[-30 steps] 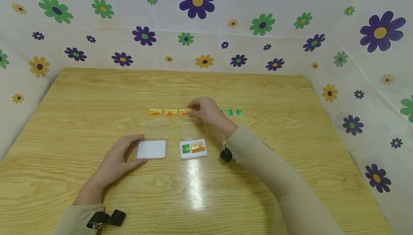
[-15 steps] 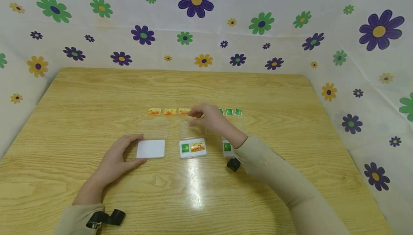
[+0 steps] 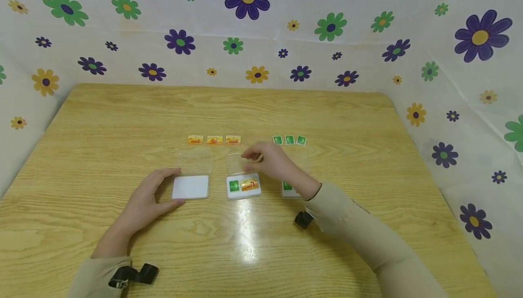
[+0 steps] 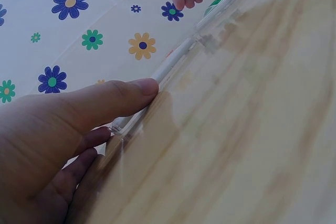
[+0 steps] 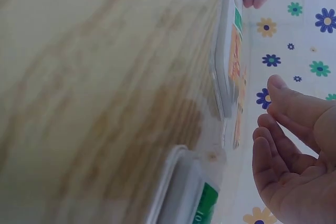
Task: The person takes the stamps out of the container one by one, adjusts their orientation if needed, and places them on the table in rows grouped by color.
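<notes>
- Steadying the white-topped case (image 3: 190, 187) at its left end is the left hand (image 3: 145, 200); its thumb rests against the near edge and its index finger at the far corner, so the fingers stand apart with the case between them.
- The right hand (image 3: 271, 159) hangs over the middle clear lid (image 3: 234, 164); its fingers are loosely curved, with a gap between thumb and fingertips in the right wrist view and nothing visible between them.
- The middle case (image 3: 243, 195) lies flat on the bench (image 3: 122, 127), right of the white-topped case and apart from it. Its face bears a green square (image 3: 234, 186) at left and an orange picture (image 3: 250, 184) beside it.
- The right case (image 3: 291, 194) is partly hidden by the right wrist; a green square also shows on its face.
- The left clear lid (image 3: 196, 161) lies flat just behind the white-topped case.
- Farther back, three orange picture cards (image 3: 214, 140) lie in a row, slightly apart. Three green cards (image 3: 289, 140) lie to their right, the last one tilted.
- Both forearms are in beige sleeves (image 3: 347, 225); a flower-patterned cloth (image 3: 151, 12) stands behind the bench.
</notes>
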`<state>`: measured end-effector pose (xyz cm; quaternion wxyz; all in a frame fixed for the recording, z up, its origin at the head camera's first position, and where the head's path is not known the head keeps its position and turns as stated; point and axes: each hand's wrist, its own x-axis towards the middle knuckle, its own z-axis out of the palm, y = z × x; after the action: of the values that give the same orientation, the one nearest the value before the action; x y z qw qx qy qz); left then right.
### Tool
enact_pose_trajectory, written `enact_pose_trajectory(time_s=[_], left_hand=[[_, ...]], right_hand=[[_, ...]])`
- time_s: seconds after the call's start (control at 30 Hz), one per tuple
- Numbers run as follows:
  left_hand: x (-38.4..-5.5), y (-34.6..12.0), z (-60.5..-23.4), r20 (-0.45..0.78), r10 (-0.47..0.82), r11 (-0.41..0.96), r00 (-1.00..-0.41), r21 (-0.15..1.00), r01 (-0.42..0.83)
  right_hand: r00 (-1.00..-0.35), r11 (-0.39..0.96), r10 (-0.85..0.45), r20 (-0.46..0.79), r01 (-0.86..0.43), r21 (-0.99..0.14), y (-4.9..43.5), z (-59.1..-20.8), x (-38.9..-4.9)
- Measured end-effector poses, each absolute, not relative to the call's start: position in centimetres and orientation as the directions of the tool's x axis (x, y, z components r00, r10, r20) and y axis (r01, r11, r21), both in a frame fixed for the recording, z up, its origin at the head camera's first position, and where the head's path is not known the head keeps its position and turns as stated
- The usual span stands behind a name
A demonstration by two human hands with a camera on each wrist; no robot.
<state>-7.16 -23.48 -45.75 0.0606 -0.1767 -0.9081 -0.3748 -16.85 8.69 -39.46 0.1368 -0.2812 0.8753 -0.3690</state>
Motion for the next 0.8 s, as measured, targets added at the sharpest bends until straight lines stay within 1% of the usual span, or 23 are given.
enact_pose_trajectory(time_s=[0.27,0.47,0.63,0.8], left_hand=[[-7.3,-23.5,-45.9,0.237,0.279,0.651,-0.931,0.666,0.364],[-7.2,-23.4,-45.6,0.239,0.283,0.648,-0.929,0.666,0.369],[-7.1,-23.1,-45.4,0.242,0.26,0.646,-0.935,0.675,0.355],[-7.0,-21.8,-44.6,0.276,0.243,0.605,-0.93,0.706,0.368]], right_hand=[[-0.784,0.551,-0.621,-0.007,-0.43,-0.715,9.1,-40.0,-15.7],[-0.791,0.541,-0.612,-0.021,-0.398,-0.741,9.3,-40.3,-14.8],[-0.794,0.534,-0.606,-0.042,-0.367,-0.761,9.0,-40.3,-14.2],[-0.783,0.534,-0.621,-0.042,-0.383,-0.753,8.6,-40.3,-13.9]])
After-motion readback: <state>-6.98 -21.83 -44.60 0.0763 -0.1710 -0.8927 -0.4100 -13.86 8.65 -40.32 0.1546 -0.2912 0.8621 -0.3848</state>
